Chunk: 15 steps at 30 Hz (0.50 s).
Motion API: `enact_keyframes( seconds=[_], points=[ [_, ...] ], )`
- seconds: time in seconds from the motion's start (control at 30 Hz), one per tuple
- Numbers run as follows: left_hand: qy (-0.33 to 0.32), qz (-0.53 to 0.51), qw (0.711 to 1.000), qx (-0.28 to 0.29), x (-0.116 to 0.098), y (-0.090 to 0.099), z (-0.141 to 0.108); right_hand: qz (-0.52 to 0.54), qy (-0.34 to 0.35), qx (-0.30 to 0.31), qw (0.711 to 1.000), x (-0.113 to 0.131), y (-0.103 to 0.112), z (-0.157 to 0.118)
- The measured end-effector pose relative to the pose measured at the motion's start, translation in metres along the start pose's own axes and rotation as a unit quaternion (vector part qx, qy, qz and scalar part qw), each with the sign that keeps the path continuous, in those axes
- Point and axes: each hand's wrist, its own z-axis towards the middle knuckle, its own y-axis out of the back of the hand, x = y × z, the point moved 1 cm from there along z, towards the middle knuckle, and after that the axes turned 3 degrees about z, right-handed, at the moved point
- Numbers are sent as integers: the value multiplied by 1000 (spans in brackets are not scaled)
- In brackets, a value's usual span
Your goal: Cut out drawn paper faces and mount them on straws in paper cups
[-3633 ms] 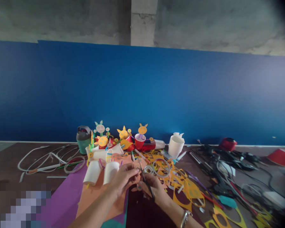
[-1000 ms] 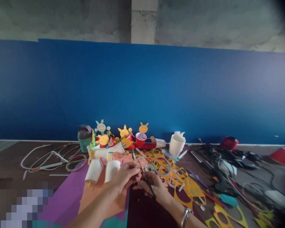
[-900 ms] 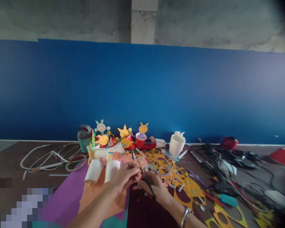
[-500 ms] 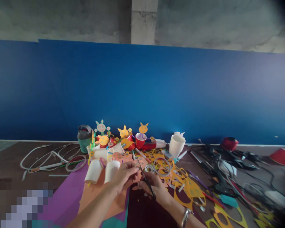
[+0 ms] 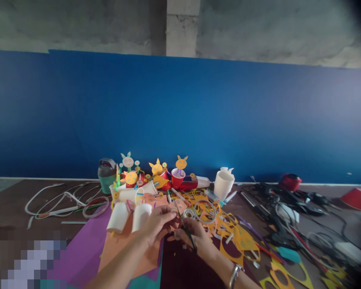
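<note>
My right hand (image 5: 197, 237) is closed around the handles of a pair of scissors (image 5: 187, 230). Their blades point up and away, beside the fingertips of my left hand (image 5: 160, 222). The left fingers are pinched together on what looks like a small piece of paper, mostly hidden by the fingers. Just left of that hand, two white paper cups (image 5: 142, 217) lie on their sides on orange paper (image 5: 132, 253). Beyond the hands is a small roll of tape (image 5: 189, 214); a larger tape ring (image 5: 205, 211) lies to its right.
Paper animal figures (image 5: 181, 163) and red cups (image 5: 177, 179) crowd the back. Yellow paper offcuts (image 5: 231, 245) spread to the right, with a black glue gun (image 5: 281, 228) and cables beyond. Stacked white cups (image 5: 224, 184) stand behind. Purple paper (image 5: 81, 251) lies left, near white cable (image 5: 60, 208).
Both hands stay in nearly the same place. The left fingers have shifted very slightly near the scissor blades. Nothing else has visibly moved.
</note>
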Motion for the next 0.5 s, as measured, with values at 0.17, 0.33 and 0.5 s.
enact_keyframes(
  seconds=[0.17, 0.33, 0.5],
  points=[
    [-16, -24, 1000, -9, 1, -1, 1, 5, 11, 4, 1000, 0, 0, 0],
    [-20, 1, 1000, -9, 0, 0, 0, -29, -5, 0, 1000, -12, 7, 3],
    [-17, -2, 1000, 13, 1, 0, -1, -16, -16, 3, 1000, -13, 7, 3]
  ],
)
